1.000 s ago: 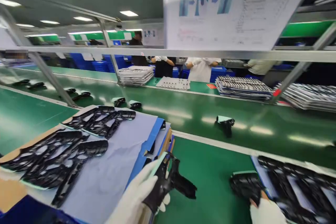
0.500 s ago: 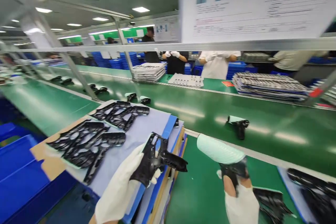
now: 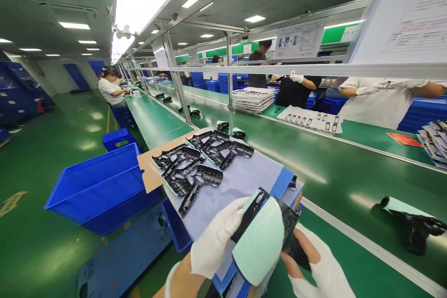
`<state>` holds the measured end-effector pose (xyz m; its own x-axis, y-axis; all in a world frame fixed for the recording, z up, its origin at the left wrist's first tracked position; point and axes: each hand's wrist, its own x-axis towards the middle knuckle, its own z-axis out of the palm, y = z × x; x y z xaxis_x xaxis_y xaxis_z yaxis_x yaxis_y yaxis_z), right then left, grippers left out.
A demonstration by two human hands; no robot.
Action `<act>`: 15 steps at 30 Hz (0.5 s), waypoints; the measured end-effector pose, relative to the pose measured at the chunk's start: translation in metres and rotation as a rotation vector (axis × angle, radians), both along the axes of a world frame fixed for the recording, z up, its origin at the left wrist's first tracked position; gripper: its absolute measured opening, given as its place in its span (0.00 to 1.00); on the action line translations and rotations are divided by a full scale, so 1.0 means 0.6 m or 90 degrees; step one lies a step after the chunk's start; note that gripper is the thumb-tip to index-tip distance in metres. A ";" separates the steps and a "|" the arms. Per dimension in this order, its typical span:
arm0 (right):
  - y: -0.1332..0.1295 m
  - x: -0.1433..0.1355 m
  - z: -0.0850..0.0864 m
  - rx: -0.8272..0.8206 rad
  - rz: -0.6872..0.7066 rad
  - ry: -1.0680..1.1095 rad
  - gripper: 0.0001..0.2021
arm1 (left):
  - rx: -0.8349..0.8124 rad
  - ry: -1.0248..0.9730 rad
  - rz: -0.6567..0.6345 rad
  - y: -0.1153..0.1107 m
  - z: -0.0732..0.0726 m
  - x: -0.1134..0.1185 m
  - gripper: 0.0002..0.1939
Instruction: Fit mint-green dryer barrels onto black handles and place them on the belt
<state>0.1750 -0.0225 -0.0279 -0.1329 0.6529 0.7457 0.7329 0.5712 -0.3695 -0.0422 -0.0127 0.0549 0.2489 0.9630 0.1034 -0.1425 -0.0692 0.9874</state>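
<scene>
My left hand (image 3: 221,235), in a white glove, is closed on a black shell part (image 3: 245,214) at the lower centre. In front of that shell is a mint-green ribbed piece with black parts (image 3: 261,242), held from the right by my right hand (image 3: 314,260), whose thumb and finger are bare. The two pieces overlap, and whether they touch is unclear. Several black gun-shaped shells (image 3: 206,174) lie on a pale sheet (image 3: 256,167) on top of a stack to the left of my hands.
Blue bins (image 3: 101,186) stand at the left. A mint-and-black part (image 3: 415,223) lies on the green belt (image 3: 335,167) at right. A metal frame (image 3: 179,84) rises beyond the stack. People work across the belt, and a person (image 3: 111,88) sits far left.
The view has swung left. My right hand has brought the mint-green piece over to the black shell in my left hand, and the two now overlap above the stack's edge.
</scene>
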 end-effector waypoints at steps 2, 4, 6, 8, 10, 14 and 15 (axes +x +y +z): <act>0.004 -0.014 0.004 -0.025 0.005 -0.004 0.23 | -0.024 -0.024 -0.002 0.002 -0.010 0.003 0.21; 0.003 -0.023 0.003 -0.068 -0.011 -0.010 0.25 | -0.034 -0.041 -0.013 0.005 -0.020 0.005 0.23; 0.004 -0.023 -0.003 -0.088 -0.015 -0.010 0.24 | -0.033 -0.044 -0.030 0.007 -0.027 0.004 0.24; 0.008 -0.019 -0.009 -0.146 0.003 0.003 0.21 | -0.030 -0.033 -0.049 0.006 -0.031 -0.001 0.26; 0.012 -0.016 -0.008 -0.278 0.068 0.065 0.17 | -0.002 -0.002 -0.087 0.006 -0.034 -0.007 0.34; 0.010 -0.017 0.005 -0.634 0.261 0.320 0.23 | 0.166 0.141 -0.121 0.014 -0.034 -0.013 0.68; 0.008 -0.016 0.007 -0.682 0.300 0.359 0.24 | 0.211 0.179 -0.110 0.018 -0.029 -0.010 0.70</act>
